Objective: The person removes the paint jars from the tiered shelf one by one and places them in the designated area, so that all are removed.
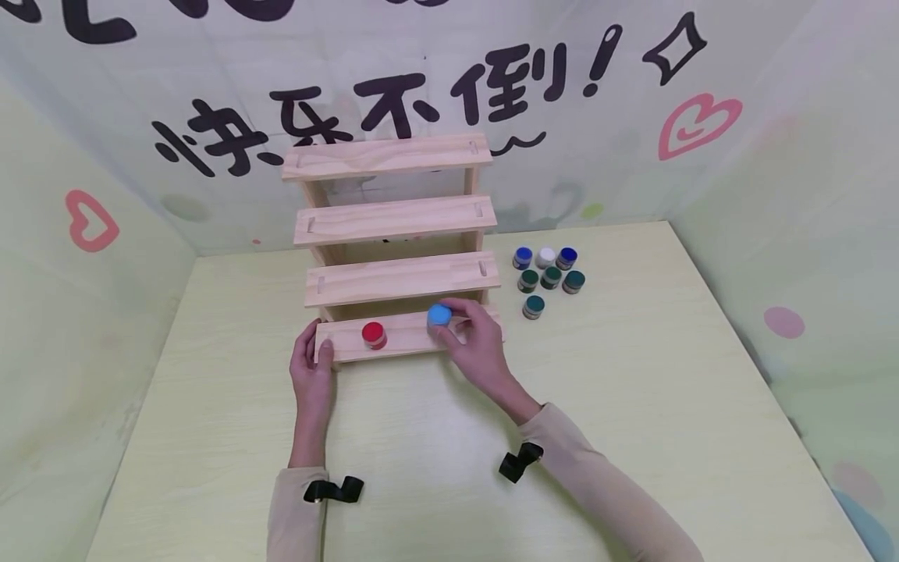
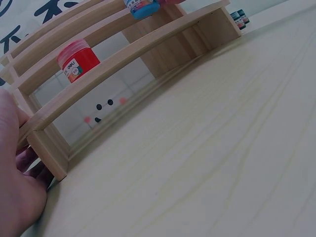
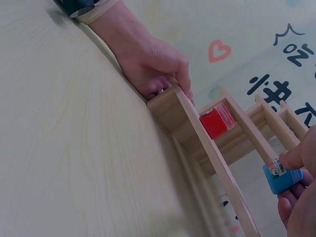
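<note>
A stepped wooden rack (image 1: 400, 279) of pale planks stands on the table. My left hand (image 1: 312, 382) grips the left end of its lowest plank, thumb on top and the other fingers beneath or behind, partly hidden. A red paint jar (image 1: 374, 336) sits upright on that plank, left of its middle. Over the right part of the same plank, my right hand (image 1: 481, 347) pinches a blue paint jar (image 1: 439, 315) between thumb and fingers. In the right wrist view, the blue jar (image 3: 282, 177) appears raised off the lowest plank.
Right of the rack, several small jars stand grouped on the table (image 1: 632, 375): blue-capped jars (image 1: 523, 257), a white-capped jar (image 1: 545, 257) and dark green-capped jars (image 1: 551, 277). A printed cloth backdrop (image 1: 597, 172) rises behind the rack and along both sides.
</note>
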The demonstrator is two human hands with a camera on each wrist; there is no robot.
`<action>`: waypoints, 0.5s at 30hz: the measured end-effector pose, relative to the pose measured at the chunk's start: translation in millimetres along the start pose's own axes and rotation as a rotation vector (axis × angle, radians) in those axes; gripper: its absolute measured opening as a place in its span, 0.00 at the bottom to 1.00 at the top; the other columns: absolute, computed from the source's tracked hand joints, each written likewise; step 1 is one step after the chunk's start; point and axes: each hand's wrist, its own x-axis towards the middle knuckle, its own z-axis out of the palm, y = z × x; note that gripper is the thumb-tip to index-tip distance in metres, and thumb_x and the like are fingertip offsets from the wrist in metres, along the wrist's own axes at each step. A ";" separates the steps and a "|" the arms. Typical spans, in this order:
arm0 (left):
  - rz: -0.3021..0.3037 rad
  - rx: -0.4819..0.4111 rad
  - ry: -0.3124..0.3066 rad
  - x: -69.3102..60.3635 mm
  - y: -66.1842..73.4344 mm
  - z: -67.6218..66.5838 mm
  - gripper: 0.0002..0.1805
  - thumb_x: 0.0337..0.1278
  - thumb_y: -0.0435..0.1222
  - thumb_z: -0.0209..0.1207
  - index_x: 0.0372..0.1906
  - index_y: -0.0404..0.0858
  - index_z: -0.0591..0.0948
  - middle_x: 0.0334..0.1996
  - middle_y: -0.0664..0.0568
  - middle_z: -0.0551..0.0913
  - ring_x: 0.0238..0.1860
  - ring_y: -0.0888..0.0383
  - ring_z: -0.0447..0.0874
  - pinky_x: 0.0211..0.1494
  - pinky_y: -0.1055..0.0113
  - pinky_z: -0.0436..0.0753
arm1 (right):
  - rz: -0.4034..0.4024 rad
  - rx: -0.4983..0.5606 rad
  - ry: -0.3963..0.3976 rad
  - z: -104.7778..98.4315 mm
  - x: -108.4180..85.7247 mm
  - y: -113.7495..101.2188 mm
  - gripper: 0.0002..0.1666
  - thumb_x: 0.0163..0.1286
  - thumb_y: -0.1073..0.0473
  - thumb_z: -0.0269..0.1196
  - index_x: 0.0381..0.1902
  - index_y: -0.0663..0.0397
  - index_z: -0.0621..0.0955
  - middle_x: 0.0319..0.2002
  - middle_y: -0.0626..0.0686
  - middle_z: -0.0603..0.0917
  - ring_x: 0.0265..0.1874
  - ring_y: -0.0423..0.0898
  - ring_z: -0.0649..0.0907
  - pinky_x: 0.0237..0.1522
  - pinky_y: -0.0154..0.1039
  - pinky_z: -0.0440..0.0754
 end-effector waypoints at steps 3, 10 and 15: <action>-0.003 0.010 0.000 -0.4 0.9 -0.4 0.26 0.75 0.29 0.49 0.74 0.35 0.67 0.75 0.44 0.68 0.76 0.52 0.64 0.71 0.79 0.72 | -0.012 0.022 0.035 -0.8 -0.3 -0.4 0.24 0.63 0.67 0.72 0.57 0.63 0.80 0.53 0.59 0.85 0.50 0.53 0.83 0.48 0.52 0.86; -0.020 0.026 0.001 -1.4 3.0 -1.3 0.26 0.76 0.30 0.49 0.75 0.37 0.67 0.75 0.46 0.68 0.76 0.52 0.64 0.71 0.78 0.72 | -0.032 0.069 0.113 -4.7 1.5 -4.4 0.25 0.64 0.70 0.70 0.58 0.68 0.79 0.54 0.64 0.83 0.51 0.58 0.82 0.48 0.61 0.84; -0.026 0.023 0.003 -1.5 3.2 -0.1 0.26 0.76 0.30 0.49 0.75 0.38 0.67 0.75 0.45 0.67 0.76 0.52 0.65 0.71 0.77 0.72 | -0.060 0.070 0.168 -13.7 1.2 -24.6 0.24 0.63 0.75 0.68 0.56 0.76 0.78 0.53 0.70 0.82 0.50 0.63 0.82 0.45 0.64 0.83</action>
